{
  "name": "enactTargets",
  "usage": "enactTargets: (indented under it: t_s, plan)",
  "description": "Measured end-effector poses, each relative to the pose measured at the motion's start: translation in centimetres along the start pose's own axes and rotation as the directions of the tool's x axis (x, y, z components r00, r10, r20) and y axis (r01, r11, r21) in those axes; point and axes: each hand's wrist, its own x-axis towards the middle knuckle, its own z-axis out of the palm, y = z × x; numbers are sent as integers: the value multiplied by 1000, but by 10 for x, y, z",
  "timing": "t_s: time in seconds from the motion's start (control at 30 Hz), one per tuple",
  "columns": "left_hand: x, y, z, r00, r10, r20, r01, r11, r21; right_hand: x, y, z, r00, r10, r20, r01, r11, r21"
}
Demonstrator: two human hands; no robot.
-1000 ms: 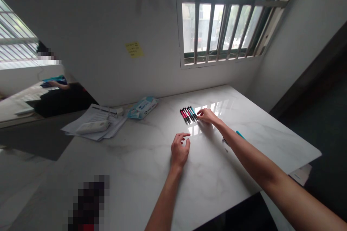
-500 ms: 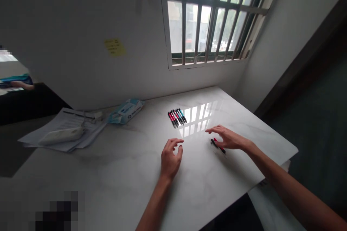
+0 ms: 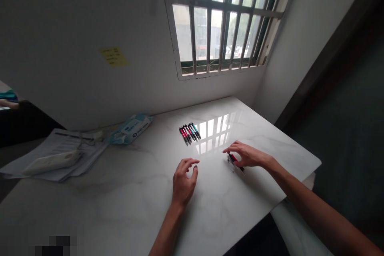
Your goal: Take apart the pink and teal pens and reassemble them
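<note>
Several click pens (image 3: 190, 133) lie side by side in a row on the white marbled table, with red, white and teal barrels. My left hand (image 3: 183, 182) rests on the table nearer to me, thumb and curved fingers apart, nothing between them. Further right, my right hand (image 3: 247, 155) hovers over a small group of pens (image 3: 235, 161), one of them red and black. Its fingers reach past the pens and the thumb is close to them, with a gap between. Part of that group is hidden by the hand, so contact is unclear.
At the left, papers (image 3: 60, 136) lie under a whitish pouch-like item (image 3: 52, 162). A blue and white wipes pack (image 3: 130, 129) sits beside them against the wall. A yellow sticky note (image 3: 113, 56) hangs below left of a barred window (image 3: 222, 24).
The view has turned slightly, shifting the scene left. My right hand has come closer over the small group of pens. My left hand keeps nearly the same pose.
</note>
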Motion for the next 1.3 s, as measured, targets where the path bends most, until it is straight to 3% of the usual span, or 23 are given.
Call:
enactTargets:
  t_s: [0.1,0.2,0.3,0.4,0.53,0.73,0.87,0.97,1.07,1.2,1.3]
  plan:
    - [0,4,0,999,-41,31,43,996,-81,-2,-14,-2,989,-8,-149,7,1000,-6]
    - [-1,8,2,980,-133,150,168,954,-247,-1,-43,6,955,-77,-288,87,996,21]
    - [-3,10,6,932,-166,322,296,861,-413,3,-75,25,926,-190,-325,220,974,58]
    - [-5,11,11,909,-158,387,350,793,-498,9,-96,43,917,-240,-319,282,955,92]
    - [-7,11,15,914,-191,357,358,793,-493,10,-94,50,926,-179,-332,235,963,135]
    - [-5,10,12,958,-197,206,263,890,-372,-5,-42,43,912,98,-399,-85,995,50]
    - [-4,10,10,974,-161,163,203,935,-290,-8,-18,49,908,174,-381,-167,985,54]
    - [-5,8,10,976,-141,165,180,951,-252,-5,-16,54,908,199,-368,-169,979,111]
    - [-6,8,11,979,-119,163,154,963,-222,0,-27,55,891,230,-392,-123,953,278]
    - [-8,11,11,982,-95,163,127,973,-194,9,-53,60,877,303,-373,0,777,630]
    - [-9,14,10,981,-82,178,115,976,-184,16,-68,70,885,315,-342,64,647,760]
